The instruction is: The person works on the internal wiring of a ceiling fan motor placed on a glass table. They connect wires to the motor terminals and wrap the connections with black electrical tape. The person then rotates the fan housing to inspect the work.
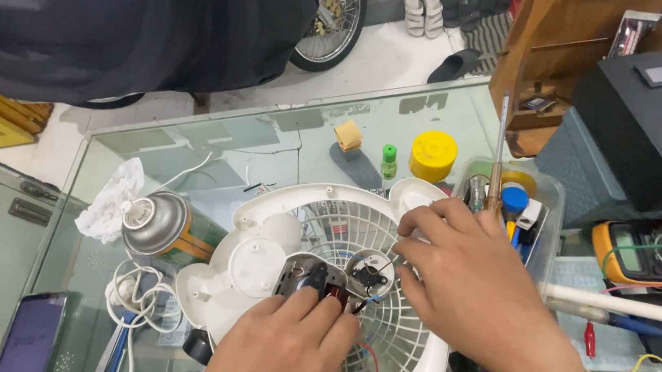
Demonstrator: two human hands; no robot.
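A white plastic fan housing (257,264) with a round grille lies flat on the glass table (221,138). At its middle sits a small dark motor (307,276) with red and blue wires. My left hand (285,349) comes in from the bottom and its fingers grip that motor. My right hand (464,286) rests on the grille's right side, fingers curled over the rim near a small black part (370,278). A screwdriver (499,150) stands up just behind my right hand; whether the hand holds it is hidden.
A spray can (159,224) and crumpled tissue (112,200) sit left of the housing. A phone (33,333) and coiled white cable (138,293) lie bottom left. A yellow lid (432,156), small green bottle (388,161), clear parts tub (544,225), multimeter (640,251) and black box (655,109) stand right.
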